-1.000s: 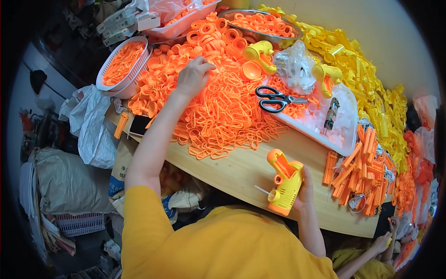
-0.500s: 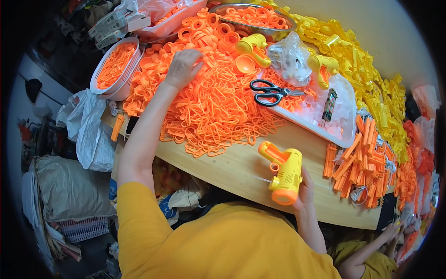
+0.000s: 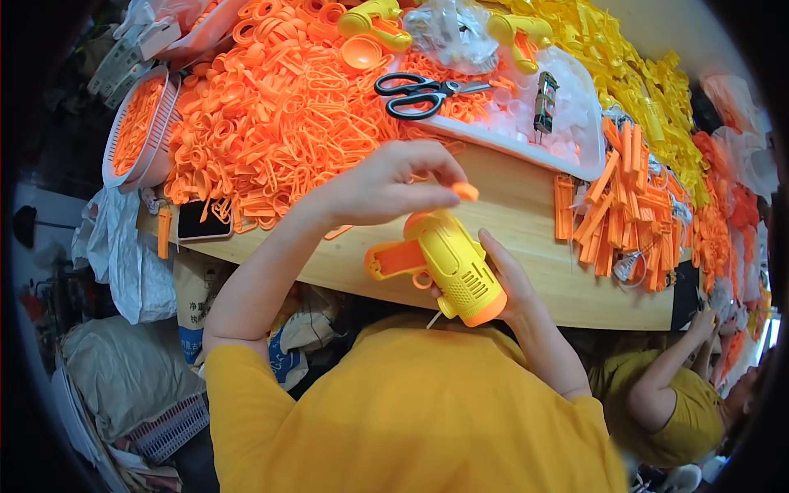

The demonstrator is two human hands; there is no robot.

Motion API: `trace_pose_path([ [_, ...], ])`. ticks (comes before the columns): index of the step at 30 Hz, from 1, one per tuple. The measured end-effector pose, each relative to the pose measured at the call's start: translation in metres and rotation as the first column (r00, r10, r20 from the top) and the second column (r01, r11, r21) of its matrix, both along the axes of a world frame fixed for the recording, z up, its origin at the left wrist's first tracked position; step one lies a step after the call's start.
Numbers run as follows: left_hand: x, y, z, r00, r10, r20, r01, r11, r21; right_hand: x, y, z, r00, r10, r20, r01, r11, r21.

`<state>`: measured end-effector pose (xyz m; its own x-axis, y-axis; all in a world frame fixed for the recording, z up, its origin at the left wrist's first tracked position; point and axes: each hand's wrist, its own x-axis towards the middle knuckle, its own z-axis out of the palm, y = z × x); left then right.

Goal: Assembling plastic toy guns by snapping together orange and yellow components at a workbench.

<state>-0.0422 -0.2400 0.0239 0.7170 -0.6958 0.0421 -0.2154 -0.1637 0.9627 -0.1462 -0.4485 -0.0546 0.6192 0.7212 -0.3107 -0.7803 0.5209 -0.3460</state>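
Head view: left hand [image 3: 393,185] is pinching a small orange part [image 3: 465,191] between thumb and fingertips, on the near side of the scissors [image 3: 449,88]. Right hand [image 3: 514,279] is gripping a yellow gun-shaped housing [image 3: 456,255], fingers wrapping round it, also nearside of the scissors. Orange clip pile [image 3: 304,115] is lying left of the scissors; white tray [image 3: 534,154] is sitting to their right.

A pale wall [image 3: 690,37] rises behind a light wood-topped table [image 3: 526,222], with a bulging grey sack [image 3: 123,370] at lower left.
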Motion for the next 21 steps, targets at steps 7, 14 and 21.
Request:
trace_pose_path([
  [7,-0.003,-0.021,-0.005,0.849,-0.371,-0.375,0.462,0.866,0.189,0.001,0.007,0.012,0.992,0.125,0.023,-0.121,0.983,-0.138],
  [14,-0.008,-0.016,-0.023,0.868,-0.37,-0.331,0.432,0.891,0.139,-0.001,0.009,0.012,0.985,0.158,0.065,-0.133,0.948,-0.289],
  [21,-0.03,-0.021,-0.027,0.811,0.106,-0.575,-0.078,0.994,0.074,0.006,0.004,0.005,1.0,0.004,-0.018,-0.005,0.999,-0.051],
])
